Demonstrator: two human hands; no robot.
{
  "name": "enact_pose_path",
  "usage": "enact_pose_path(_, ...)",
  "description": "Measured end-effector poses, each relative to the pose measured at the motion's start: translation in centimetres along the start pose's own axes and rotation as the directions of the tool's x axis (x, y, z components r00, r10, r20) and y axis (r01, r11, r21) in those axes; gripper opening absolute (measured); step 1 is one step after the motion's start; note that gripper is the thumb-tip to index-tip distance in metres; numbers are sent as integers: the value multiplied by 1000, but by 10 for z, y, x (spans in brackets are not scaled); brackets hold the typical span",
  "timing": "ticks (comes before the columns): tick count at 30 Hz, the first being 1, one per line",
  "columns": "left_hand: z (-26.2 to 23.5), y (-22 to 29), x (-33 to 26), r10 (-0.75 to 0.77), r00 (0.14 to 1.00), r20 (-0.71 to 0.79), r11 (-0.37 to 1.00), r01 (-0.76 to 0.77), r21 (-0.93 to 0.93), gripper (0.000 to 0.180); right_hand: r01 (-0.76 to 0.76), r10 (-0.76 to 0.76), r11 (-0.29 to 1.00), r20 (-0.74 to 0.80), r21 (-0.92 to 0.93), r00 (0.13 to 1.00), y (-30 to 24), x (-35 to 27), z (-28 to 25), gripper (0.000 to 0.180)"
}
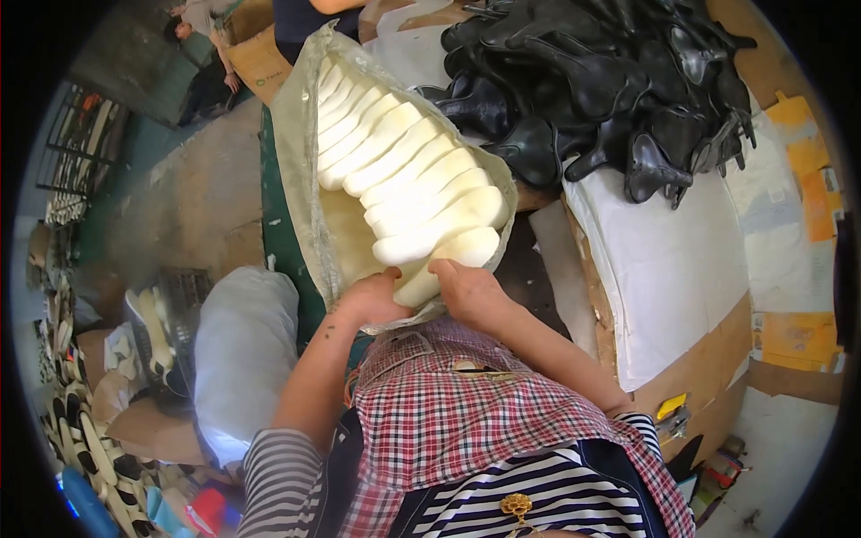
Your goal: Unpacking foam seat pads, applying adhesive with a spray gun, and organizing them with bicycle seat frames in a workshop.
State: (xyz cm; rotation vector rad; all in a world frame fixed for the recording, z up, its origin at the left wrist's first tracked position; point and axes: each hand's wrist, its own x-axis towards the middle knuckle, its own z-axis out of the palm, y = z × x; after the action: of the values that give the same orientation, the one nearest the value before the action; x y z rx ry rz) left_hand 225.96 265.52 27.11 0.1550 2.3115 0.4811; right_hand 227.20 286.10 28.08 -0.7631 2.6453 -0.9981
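- Nearest cream sole [468, 247]: a sole-shaped piece at the centre of the frame, lying obliquely at the near end of a row.
- Left hand [375, 298]: clamped on the lower left end of this sole, its fingers partly hidden.
- Right hand [468, 289]: clamped on the sole's right side, thumb uppermost; the hands are near each other but apart.
- Row of cream soles [404, 161]: overlapping one another, extending toward the upper left.
- Pale sack [300, 152]: open-mouthed, surrounding the row and the nearest sole.
- Checked apron [466, 403]: red, white and black, below the sack's near edge.
- Black moulded pieces [592, 72]: heaped at upper right.
- Stuffed white sack [247, 350]: at lower left.
- Seated person [202, 63]: at upper left.
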Motion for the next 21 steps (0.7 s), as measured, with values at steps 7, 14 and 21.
enact_pose_path(7, -7, -3, 24, 4, 994, 112, 896, 46, -442, 87, -81, 81, 997, -42, 11, 996, 28, -21, 25, 25)
enact_pose_path(14, -24, -9, 6, 146, 989, -26, 989, -146, -21, 75, -182, 172, 982, -150, -54, 974, 9, -10, 33, 34)
enact_pose_path(21, -72, 45, 29, 44, 991, -123, 293, -130, -947, 55, -353, 281, 933, -470, -71, 837, 19, 5, 5, 52)
